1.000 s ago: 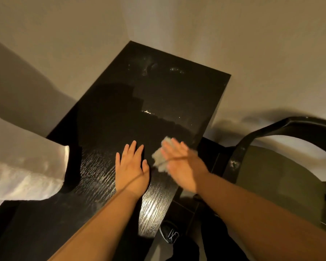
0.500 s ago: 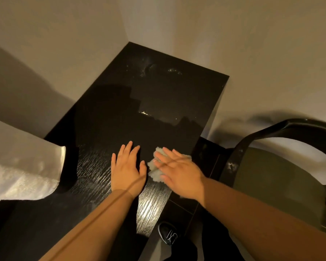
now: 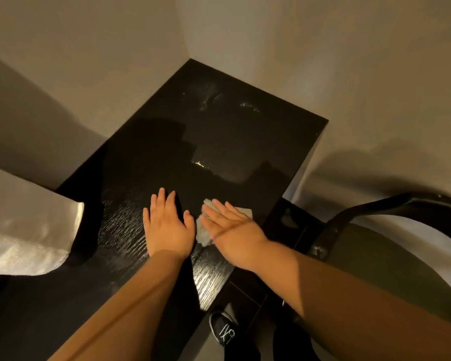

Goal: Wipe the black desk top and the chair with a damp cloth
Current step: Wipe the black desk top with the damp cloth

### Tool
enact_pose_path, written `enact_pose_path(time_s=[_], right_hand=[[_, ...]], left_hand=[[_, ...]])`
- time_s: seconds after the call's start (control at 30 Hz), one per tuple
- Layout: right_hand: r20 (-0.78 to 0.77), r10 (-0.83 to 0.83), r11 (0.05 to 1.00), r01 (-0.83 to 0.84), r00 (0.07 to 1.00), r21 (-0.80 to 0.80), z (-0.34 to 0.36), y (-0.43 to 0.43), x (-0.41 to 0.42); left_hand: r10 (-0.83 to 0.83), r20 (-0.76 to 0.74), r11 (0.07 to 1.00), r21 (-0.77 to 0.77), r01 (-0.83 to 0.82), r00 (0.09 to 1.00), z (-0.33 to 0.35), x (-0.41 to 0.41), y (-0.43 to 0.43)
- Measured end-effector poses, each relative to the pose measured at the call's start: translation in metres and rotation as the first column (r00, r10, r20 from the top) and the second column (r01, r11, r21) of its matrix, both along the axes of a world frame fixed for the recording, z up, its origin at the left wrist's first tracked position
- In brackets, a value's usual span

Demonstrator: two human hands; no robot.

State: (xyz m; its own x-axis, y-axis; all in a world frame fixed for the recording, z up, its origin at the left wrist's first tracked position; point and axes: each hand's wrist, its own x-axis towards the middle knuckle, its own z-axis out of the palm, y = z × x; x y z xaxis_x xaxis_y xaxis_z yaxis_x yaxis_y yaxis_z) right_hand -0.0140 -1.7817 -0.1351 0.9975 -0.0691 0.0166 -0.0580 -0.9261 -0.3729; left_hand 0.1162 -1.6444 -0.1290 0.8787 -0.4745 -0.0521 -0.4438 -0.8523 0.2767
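Item 1. Right hand [image 3: 232, 234]: laid flat, fingers straight and close together, palm down on the cloth; nothing is clenched, the hand only presses.

Item 2. Cloth [image 3: 201, 231]: pale and crumpled, trapped between the right palm and the desk top. One edge shows past the fingertips, another bulges out on the thumb side, toward the left hand.

Item 3. Left hand [image 3: 167, 227]: relaxed and flat, fingers straight and slightly spread, resting on the bare wood just beside the cloth (whether thumb and fabric actually touch cannot be told).

Item 4. Desk top [image 3: 235, 142]: black, wood-grained, set into a wall corner. It runs well beyond both sets of fingertips. A wet sheen shows on the grain outside the left hand and below the right wrist; pale smears lie at the far end, well apart from the cloth.

Item 5. Chair [image 3: 406, 200]: dark curved frame, standing off to the outer side of the right forearm, apart from the desk edge.

Item 6. White fabric [image 3: 29, 230]: folded bulk, well outside the left hand.

Item 7. Shoe [image 3: 223, 327]: black, on the floor, below and between the forearms.
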Motion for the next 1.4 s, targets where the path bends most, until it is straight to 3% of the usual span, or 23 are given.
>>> enact_pose_path(time_s=[0.1,0.27,0.4,0.47,0.53,0.6,0.7,0.83,0.93,1.0,1.07,1.13,1.23,1.3,1.4], right_hand=[[-0.097,-0.031,0.999,0.034,0.995,0.025,0.002,-0.020,0.024],[-0.069,-0.297,0.952,0.289,0.952,-0.103,0.003,-0.110,0.039],[-0.058,-0.403,0.915,0.400,0.913,-0.059,0.003,-0.129,0.038],[-0.046,-0.332,0.943,0.333,0.942,0.014,0.009,-0.101,0.043],[-0.034,-0.124,0.992,0.125,0.992,0.029,0.006,-0.054,0.044],[-0.120,0.074,0.997,-0.075,0.990,0.000,0.006,-0.021,0.043],[-0.094,0.092,0.989,-0.102,0.991,-0.107,-0.007,-0.035,0.053],[-0.018,-0.272,0.947,0.264,0.962,-0.182,-0.013,-0.110,0.064],[-0.125,-0.493,0.869,0.481,0.861,-0.119,0.001,-0.148,0.064],[-0.132,-0.552,0.832,0.555,0.823,-0.011,0.008,-0.130,0.071],[-0.053,-0.471,0.877,0.474,0.880,0.082,0.007,-0.080,0.085],[-0.028,-0.240,0.963,0.241,0.970,0.121,0.006,-0.027,0.098],[-0.089,-0.027,0.996,0.034,0.996,0.082,0.008,-0.005,0.112],[-0.059,-0.091,0.995,0.094,0.994,0.035,0.005,-0.023,0.114],[-0.102,-0.344,0.939,0.341,0.933,-0.043,-0.003,-0.077,0.107]], left_hand=[[-0.001,0.004,1.000,0.008,0.001,1.000,-0.001,-0.001,0.000],[0.012,0.020,0.999,0.035,-0.013,1.000,0.002,-0.002,-0.001],[0.014,0.025,0.999,0.050,-0.015,1.000,0.004,-0.001,-0.002],[0.019,0.021,0.999,0.048,-0.020,1.000,0.004,-0.001,-0.003],[0.014,0.023,0.998,0.054,-0.015,1.000,0.003,-0.001,-0.003],[0.013,0.018,0.999,0.047,-0.014,1.000,0.001,0.000,-0.002],[0.006,0.022,0.999,0.034,-0.007,1.000,0.000,0.001,-0.001],[-0.006,0.033,0.999,0.039,0.004,0.999,-0.002,0.001,-0.001],[-0.007,0.018,0.999,0.034,0.007,1.000,0.000,0.004,-0.003],[0.005,-0.007,1.000,0.027,-0.005,1.000,0.001,0.001,-0.002],[-0.022,-0.007,1.000,0.004,0.022,1.000,0.003,0.005,0.000],[-0.098,0.019,0.995,-0.030,0.099,0.995,0.006,0.024,0.006],[-0.194,0.046,0.980,-0.029,0.195,0.980,0.011,0.059,0.015],[-0.198,0.069,0.980,-0.016,0.200,0.978,0.011,0.081,0.016],[-0.182,0.035,0.983,0.002,0.182,0.983,0.009,0.102,0.010]])
